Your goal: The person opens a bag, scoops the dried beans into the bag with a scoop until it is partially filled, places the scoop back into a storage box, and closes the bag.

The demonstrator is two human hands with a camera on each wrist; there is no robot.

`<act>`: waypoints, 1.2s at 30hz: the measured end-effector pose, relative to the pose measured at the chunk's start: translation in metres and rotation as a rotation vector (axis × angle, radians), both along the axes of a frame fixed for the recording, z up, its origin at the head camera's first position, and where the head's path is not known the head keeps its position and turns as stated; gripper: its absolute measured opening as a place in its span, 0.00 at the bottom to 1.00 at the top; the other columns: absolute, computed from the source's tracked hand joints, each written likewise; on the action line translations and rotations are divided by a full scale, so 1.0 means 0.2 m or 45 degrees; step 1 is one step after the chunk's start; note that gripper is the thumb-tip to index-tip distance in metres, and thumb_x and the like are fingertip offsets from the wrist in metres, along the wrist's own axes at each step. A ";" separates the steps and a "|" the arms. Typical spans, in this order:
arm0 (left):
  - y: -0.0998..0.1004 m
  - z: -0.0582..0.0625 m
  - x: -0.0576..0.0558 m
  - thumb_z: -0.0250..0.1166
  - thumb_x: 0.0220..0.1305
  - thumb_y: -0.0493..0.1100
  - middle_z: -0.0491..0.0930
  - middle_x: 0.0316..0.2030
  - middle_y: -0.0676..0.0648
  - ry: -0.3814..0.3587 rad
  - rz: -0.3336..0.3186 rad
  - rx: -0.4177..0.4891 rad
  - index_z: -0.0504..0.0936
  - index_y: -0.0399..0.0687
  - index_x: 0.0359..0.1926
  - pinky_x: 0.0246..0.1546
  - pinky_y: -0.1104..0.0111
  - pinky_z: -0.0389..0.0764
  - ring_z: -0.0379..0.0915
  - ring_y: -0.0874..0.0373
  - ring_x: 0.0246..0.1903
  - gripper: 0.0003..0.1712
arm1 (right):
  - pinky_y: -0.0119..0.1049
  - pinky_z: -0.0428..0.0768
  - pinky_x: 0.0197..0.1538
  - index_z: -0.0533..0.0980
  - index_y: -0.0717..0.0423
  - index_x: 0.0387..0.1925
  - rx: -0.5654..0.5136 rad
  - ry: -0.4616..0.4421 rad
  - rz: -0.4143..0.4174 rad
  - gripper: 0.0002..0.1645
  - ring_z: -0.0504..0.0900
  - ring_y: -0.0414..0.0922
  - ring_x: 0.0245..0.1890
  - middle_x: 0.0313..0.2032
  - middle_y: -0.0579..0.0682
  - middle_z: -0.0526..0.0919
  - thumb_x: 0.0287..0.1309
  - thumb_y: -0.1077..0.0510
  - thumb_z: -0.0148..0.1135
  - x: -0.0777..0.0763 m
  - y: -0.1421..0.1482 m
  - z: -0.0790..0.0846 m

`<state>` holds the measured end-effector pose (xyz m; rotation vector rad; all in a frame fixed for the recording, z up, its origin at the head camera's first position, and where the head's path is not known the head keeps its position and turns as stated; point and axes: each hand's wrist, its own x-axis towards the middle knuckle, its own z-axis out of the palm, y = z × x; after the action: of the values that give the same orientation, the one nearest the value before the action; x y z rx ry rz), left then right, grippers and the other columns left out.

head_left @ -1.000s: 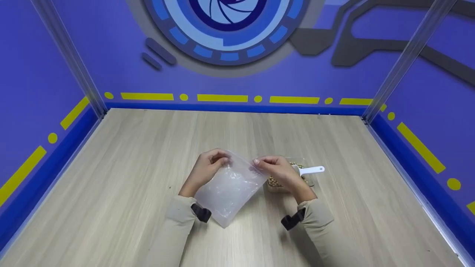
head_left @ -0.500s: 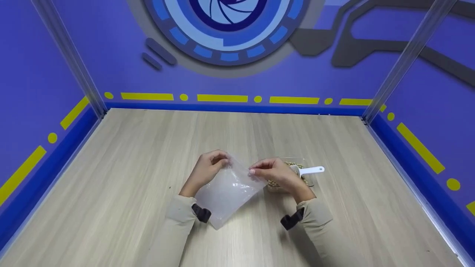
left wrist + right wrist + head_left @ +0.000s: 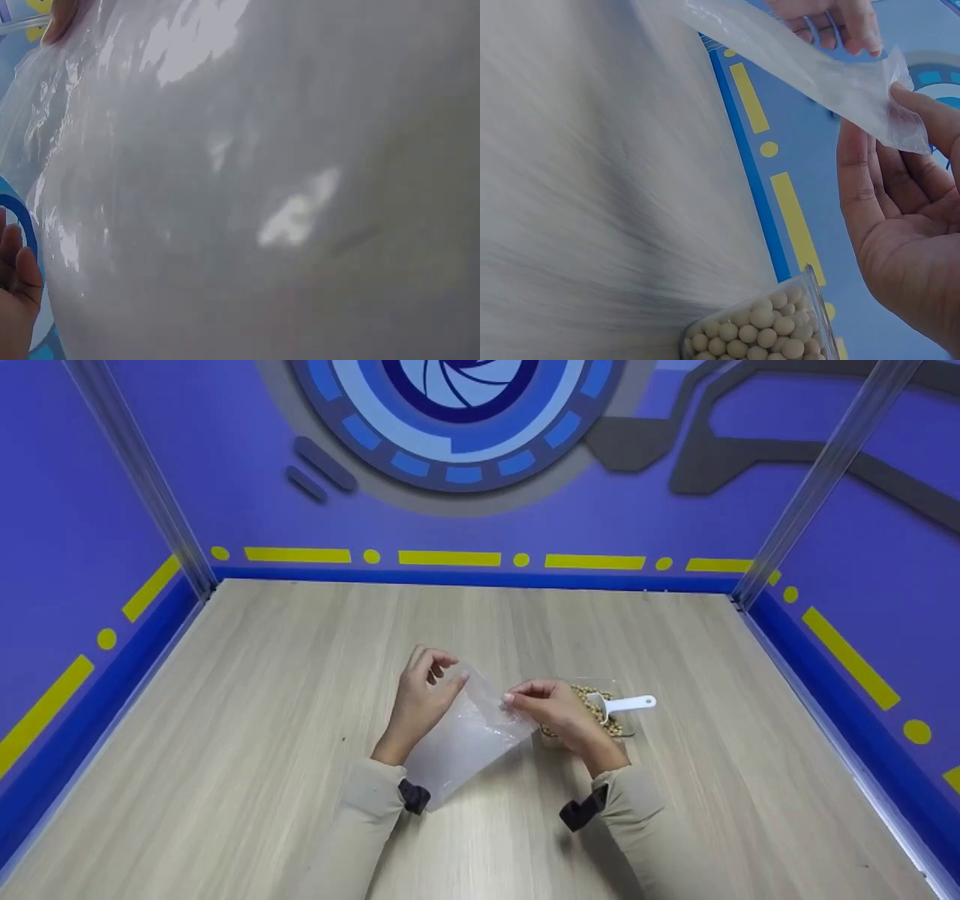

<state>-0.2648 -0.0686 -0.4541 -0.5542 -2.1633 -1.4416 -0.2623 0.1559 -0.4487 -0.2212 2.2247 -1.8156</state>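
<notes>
A translucent plastic bag (image 3: 465,742) slants over the table between my two hands. My right hand (image 3: 562,716) pinches its upper right edge between thumb and fingers, which the right wrist view also shows on the bag (image 3: 840,82). At the bag's upper left edge, my left hand (image 3: 421,694) has its thumb and fingers parted and loosely bent, holding nothing. In the left wrist view the bag (image 3: 225,165) fills most of the frame, with the left hand (image 3: 19,292) at the left edge.
Partly behind my right hand stands a clear container (image 3: 816,300) of round beige beans (image 3: 757,330). A white scoop (image 3: 630,703) rests in it, handle pointing right. The wood-grain table (image 3: 262,697) is bounded by blue panels (image 3: 480,532) at the back and sides.
My left hand has let go of the bag's edge and moved up slightly, its fingers spreading. My right hand has shifted a little left, and the bag's bottom corner has swung left.
</notes>
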 end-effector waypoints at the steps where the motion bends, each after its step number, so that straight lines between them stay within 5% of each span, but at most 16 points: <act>1: 0.01 0.00 0.01 0.68 0.58 0.38 0.75 0.34 0.45 0.026 0.002 0.003 0.78 0.38 0.37 0.33 0.70 0.72 0.69 0.55 0.31 0.10 | 0.30 0.77 0.34 0.83 0.59 0.36 -0.005 -0.007 -0.017 0.14 0.78 0.38 0.29 0.30 0.43 0.84 0.53 0.53 0.69 0.00 0.00 0.00; 5: 0.03 0.01 0.03 0.66 0.60 0.42 0.77 0.24 0.50 0.021 -0.035 -0.010 0.80 0.42 0.29 0.26 0.75 0.71 0.68 0.63 0.24 0.08 | 0.29 0.76 0.34 0.83 0.59 0.36 -0.019 -0.010 -0.058 0.14 0.78 0.38 0.30 0.31 0.44 0.85 0.53 0.52 0.69 0.00 -0.02 -0.01; 14: 0.11 -0.02 0.04 0.64 0.63 0.49 0.73 0.17 0.53 -0.273 -0.107 0.027 0.80 0.44 0.23 0.20 0.76 0.68 0.67 0.66 0.17 0.16 | 0.29 0.78 0.40 0.82 0.60 0.36 -0.137 0.010 -0.013 0.11 0.81 0.38 0.33 0.31 0.43 0.85 0.54 0.57 0.68 0.01 -0.05 -0.02; 24: 0.14 -0.02 0.04 0.65 0.62 0.51 0.78 0.19 0.46 -0.543 -0.216 0.142 0.80 0.37 0.26 0.19 0.74 0.75 0.71 0.62 0.15 0.20 | 0.30 0.77 0.43 0.82 0.59 0.36 -0.173 0.034 -0.005 0.09 0.80 0.39 0.36 0.32 0.43 0.85 0.55 0.58 0.67 0.02 -0.06 -0.02; 36: 0.14 0.00 0.03 0.57 0.68 0.40 0.77 0.21 0.46 -0.606 -0.336 0.094 0.76 0.36 0.26 0.23 0.71 0.78 0.73 0.61 0.18 0.15 | 0.29 0.74 0.40 0.81 0.65 0.39 -0.107 0.030 -0.055 0.13 0.76 0.38 0.33 0.31 0.43 0.82 0.59 0.57 0.63 0.02 -0.06 -0.02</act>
<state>-0.2585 -0.0398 -0.4547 -0.5245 -2.4494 -1.9505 -0.2592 0.1430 -0.4536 -0.2135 2.1869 -1.9409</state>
